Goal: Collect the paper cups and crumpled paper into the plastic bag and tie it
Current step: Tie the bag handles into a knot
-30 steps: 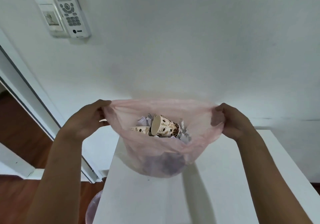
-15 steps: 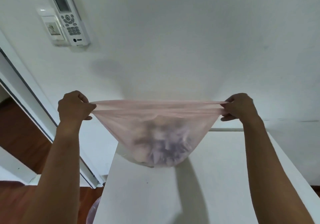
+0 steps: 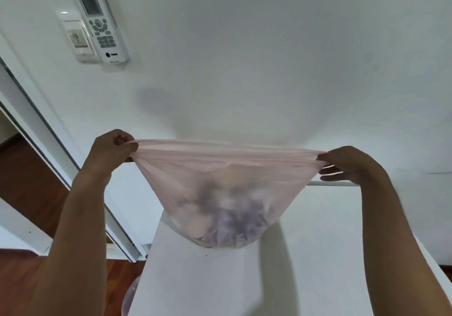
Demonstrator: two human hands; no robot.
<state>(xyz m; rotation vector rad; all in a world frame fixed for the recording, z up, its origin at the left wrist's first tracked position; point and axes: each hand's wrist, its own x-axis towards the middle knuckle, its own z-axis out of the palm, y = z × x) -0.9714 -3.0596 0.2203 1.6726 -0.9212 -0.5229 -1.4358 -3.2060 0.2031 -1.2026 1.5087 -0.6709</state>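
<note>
White painted wall (image 3: 269, 59) behind; below it a white flat-topped table (image 3: 318, 254) running away from the camera. On the wall, up and left of the bag: a white push-button remote control (image 3: 101, 23) in a wall holder, beside a small white wall switch plate (image 3: 77, 37). Left of the bag, a white door frame (image 3: 61, 164) and dark reddish wood floor (image 3: 31, 188).

Landmark: thin translucent pink plastic bag (image 3: 220, 193), held up over the table's far end, its rounded bottom at or just above the tabletop; contact cannot be told. Mouth drawn out flat into a taut band. Through the film, blurred shapes: tan paper cups (image 3: 200, 225) low left, greyish crumpled paper (image 3: 242, 220) low centre. None of either seen outside the bag.

Left hand (image 3: 115, 149) at the bag's left corner, fingers curled, gripping bunched rim. Right hand (image 3: 347, 164) at the right corner, pinching the rim between thumb and upper fingers; lower fingers stick out straight beneath.

Step, as judged: collecting looks finished; mouth is stretched shut ahead of tying.

Next move calls for: bringing both corners together above the load, crossing them, passing one under, pulling snug. Film looks thin, so a steady pull rather than a jerk.
</note>
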